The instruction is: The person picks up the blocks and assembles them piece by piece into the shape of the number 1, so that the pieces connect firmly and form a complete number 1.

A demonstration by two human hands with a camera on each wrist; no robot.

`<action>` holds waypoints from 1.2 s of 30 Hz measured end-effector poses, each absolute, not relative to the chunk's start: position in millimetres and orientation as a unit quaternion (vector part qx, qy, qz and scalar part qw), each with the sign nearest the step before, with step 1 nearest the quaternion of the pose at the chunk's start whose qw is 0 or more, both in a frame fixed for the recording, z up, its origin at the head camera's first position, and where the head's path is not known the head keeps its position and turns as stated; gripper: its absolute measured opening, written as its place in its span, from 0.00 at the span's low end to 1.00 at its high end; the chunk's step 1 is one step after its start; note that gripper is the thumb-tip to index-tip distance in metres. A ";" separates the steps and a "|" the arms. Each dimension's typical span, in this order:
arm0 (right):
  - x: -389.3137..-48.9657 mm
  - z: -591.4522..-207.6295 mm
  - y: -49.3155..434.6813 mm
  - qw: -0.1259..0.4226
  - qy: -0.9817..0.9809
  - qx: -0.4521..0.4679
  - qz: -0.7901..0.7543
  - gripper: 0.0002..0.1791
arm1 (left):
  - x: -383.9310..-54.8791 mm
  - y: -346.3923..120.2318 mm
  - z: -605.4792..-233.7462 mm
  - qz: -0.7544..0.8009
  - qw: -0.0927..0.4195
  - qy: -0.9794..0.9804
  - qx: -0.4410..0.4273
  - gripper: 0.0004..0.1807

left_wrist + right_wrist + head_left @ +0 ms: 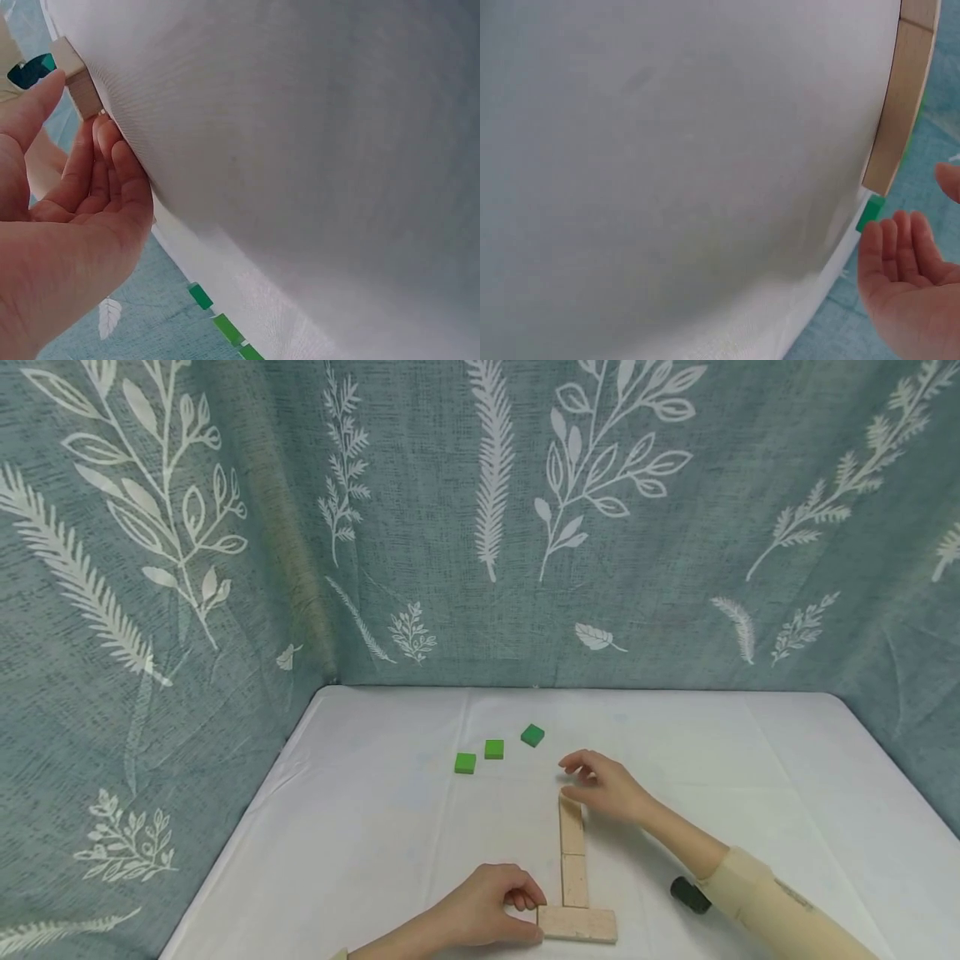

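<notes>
Three pale wooden blocks lie flat on the table, forming an upside-down T in the head view. The near wooden block [577,924] lies crosswise. My left hand [491,906] pinches its left end, thumb at the near corner and index fingertip at the far one; the left wrist view shows that block end [84,94] between them. Two more blocks run end to end away from it, the middle block [574,881] and the far block [572,827]. My right hand [606,787] hovers by the far block's end, fingers loosely bent, thumb and fingers apart, holding nothing.
Behind the wooden blocks lie three small green pieces: a left one [465,763], a middle one [494,749] and a darker one [532,735] turned at an angle. A black cylindrical object [690,895] is beside the right sleeve. Patterned curtains [435,527] surround the white table [360,793].
</notes>
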State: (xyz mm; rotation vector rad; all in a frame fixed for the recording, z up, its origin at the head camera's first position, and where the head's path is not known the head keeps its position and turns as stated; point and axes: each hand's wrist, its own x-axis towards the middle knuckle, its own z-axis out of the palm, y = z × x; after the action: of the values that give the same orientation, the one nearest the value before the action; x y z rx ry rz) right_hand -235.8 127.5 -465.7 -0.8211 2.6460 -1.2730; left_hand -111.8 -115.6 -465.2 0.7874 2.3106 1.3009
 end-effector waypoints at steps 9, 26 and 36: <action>-253.7 -465.6 118.0 0.054 0.865 -0.265 -0.423 0.20 | -113.4 -116.2 -463.8 0.460 0.199 0.820 0.274 0.10; -282.4 -465.7 105.8 0.072 0.869 -0.237 -0.428 0.21 | -115.2 -116.2 -463.2 0.467 0.209 0.811 0.282 0.10; -298.4 -468.2 99.2 0.064 0.879 -0.226 -0.416 0.22 | -116.6 -116.0 -463.7 0.464 0.209 0.812 0.287 0.10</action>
State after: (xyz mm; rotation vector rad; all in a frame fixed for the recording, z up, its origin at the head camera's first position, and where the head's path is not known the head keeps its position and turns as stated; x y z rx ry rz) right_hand -298.4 99.2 -468.2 -0.6816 2.6524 -1.2553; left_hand -116.6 -116.0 -463.7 0.7979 2.2581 1.2897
